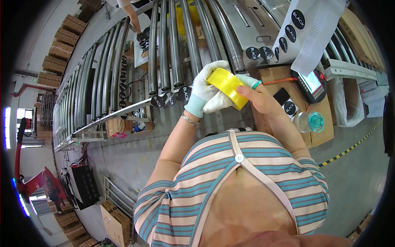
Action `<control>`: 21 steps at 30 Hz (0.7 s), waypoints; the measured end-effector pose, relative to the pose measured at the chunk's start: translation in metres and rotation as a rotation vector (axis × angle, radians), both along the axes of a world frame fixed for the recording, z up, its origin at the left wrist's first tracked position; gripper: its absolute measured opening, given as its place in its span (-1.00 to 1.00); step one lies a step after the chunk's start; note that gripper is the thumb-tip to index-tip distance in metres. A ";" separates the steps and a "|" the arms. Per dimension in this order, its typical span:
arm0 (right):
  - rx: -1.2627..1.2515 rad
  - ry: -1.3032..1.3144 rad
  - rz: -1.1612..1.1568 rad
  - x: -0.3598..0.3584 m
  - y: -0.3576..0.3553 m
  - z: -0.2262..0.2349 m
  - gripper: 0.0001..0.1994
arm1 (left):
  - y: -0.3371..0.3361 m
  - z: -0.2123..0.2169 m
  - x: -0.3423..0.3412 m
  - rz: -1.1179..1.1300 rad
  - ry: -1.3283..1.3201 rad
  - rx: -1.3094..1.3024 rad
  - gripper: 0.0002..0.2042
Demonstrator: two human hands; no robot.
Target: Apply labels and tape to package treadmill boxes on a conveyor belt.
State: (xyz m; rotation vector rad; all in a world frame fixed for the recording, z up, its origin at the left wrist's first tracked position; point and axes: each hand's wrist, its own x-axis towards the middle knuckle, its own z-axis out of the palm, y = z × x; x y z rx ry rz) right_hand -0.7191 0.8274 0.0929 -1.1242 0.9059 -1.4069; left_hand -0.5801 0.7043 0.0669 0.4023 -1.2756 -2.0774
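A wide roll of shiny yellow tape [225,85] is held up between my two hands, in front of the conveyor's near edge. My left hand [200,87], in a white knit glove with a pale green cuff, is closed round the roll's left side. Bare, my right hand [263,99] grips the roll from the right, its thumb pressed on the yellow face. A pale glove cuff with a green edge [249,80] shows by my right fingers, behind the roll. How my right fingers hold it is hidden.
Metal conveyor rollers [175,45] run ahead and left. Right of my hands, a cardboard surface [321,139] bears a handheld device with a lit screen [311,83], a dark phone [282,96] and a clear bottle [308,122]. A co-worker's gloved hand [143,39] is beyond the rollers.
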 end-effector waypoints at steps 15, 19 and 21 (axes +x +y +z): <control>0.312 -0.038 -0.190 0.008 -0.013 0.004 -0.65 | 0.010 0.006 -0.001 0.049 -0.134 -0.269 -0.81; 0.347 -0.131 -0.079 0.002 -0.013 -0.002 -0.64 | 0.001 0.003 0.000 -0.111 -0.090 0.073 -0.80; 0.328 -0.173 -0.062 0.003 -0.011 -0.002 -0.64 | -0.001 0.001 -0.001 -0.166 0.002 0.193 -0.79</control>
